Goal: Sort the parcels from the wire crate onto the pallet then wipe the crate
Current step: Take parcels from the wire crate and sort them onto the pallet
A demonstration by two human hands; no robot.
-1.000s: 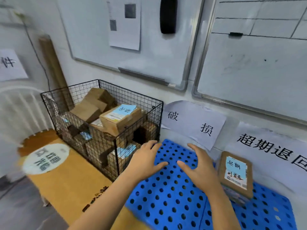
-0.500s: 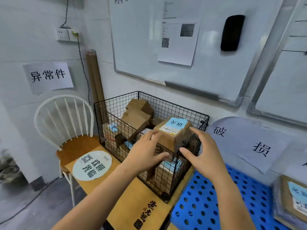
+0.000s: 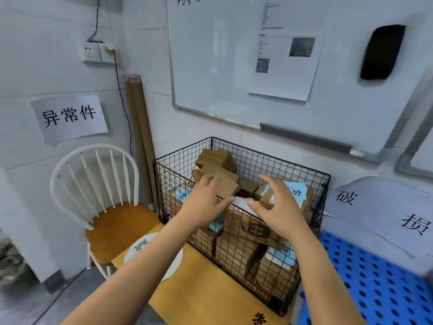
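L hand & R hand are hovering over the wire crate, fingers spread wide, both gripping nothing. Parcels are lying piled inside the crate, w/ a blue-labelled parcel sitting on top, partly under the R hand. Crate is sitting on the tan surface, blue pallet lying just beside it on the R; white chair standing to the L.

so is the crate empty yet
No, full: cardboard parcels are heaped to the rim of the crate, some poking above it.
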